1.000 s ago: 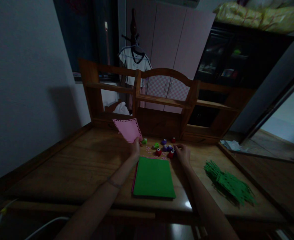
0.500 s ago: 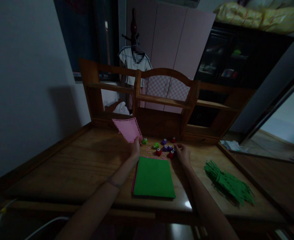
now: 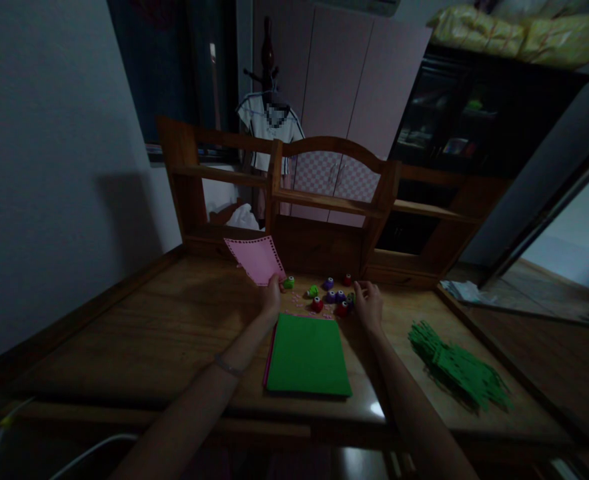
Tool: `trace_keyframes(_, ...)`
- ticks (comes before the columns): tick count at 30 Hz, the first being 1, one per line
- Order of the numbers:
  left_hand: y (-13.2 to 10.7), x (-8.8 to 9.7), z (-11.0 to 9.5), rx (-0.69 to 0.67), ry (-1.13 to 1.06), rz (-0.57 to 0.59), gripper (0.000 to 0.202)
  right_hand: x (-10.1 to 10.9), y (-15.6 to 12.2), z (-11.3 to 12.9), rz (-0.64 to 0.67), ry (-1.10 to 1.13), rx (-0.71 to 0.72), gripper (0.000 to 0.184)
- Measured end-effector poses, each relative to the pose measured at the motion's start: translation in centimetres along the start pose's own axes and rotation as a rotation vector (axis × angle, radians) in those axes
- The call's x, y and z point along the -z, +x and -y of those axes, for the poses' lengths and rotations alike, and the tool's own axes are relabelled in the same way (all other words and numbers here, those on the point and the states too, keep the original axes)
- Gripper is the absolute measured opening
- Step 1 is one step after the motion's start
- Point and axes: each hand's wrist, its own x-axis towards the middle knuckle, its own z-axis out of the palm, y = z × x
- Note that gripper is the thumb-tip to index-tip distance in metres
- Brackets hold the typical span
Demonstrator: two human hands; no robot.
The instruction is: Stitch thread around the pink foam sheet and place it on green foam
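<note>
My left hand (image 3: 272, 293) pinches the lower edge of a pink foam or paper sheet (image 3: 255, 259), tilted up, with small holes along its edges. My right hand (image 3: 369, 303) hovers beside a group of small craft punches, fingers apart and apparently holding nothing. Nearest to it stand a red punch (image 3: 342, 308), a purple punch (image 3: 341, 296) and another red punch (image 3: 347, 280). A green punch (image 3: 289, 283) sits by my left hand. Tiny pink cut-outs (image 3: 297, 301) are scattered among the punches. Close in front lies a stack of sheets (image 3: 308, 355), green on top, with pink showing underneath.
A heap of cut green strips or sheets (image 3: 459, 367) lies on the right of the wooden desk (image 3: 174, 333). Behind, a wooden shelf unit (image 3: 324, 197) rises along the desk's back edge. A wall (image 3: 64, 167) borders the left. A white cable (image 3: 99, 445) hangs at lower left.
My right hand has drawn slightly back and up from the dark punch at its fingertips. My left hand and the pink sheet have barely moved.
</note>
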Motion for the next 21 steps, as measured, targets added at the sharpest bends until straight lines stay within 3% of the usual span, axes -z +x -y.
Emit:
trace_keyframes(6,-0.3,0.0,-0.3,0.003,-0.012,0.001,0.032,0.2,-0.2,1.3,0.010,0.058,0.051,0.032)
trace_keyframes(21,-0.3,0.0,-0.3,0.027,0.012,-0.010,0.033,0.2,-0.3,1.3,0.026,0.060,0.058,0.033)
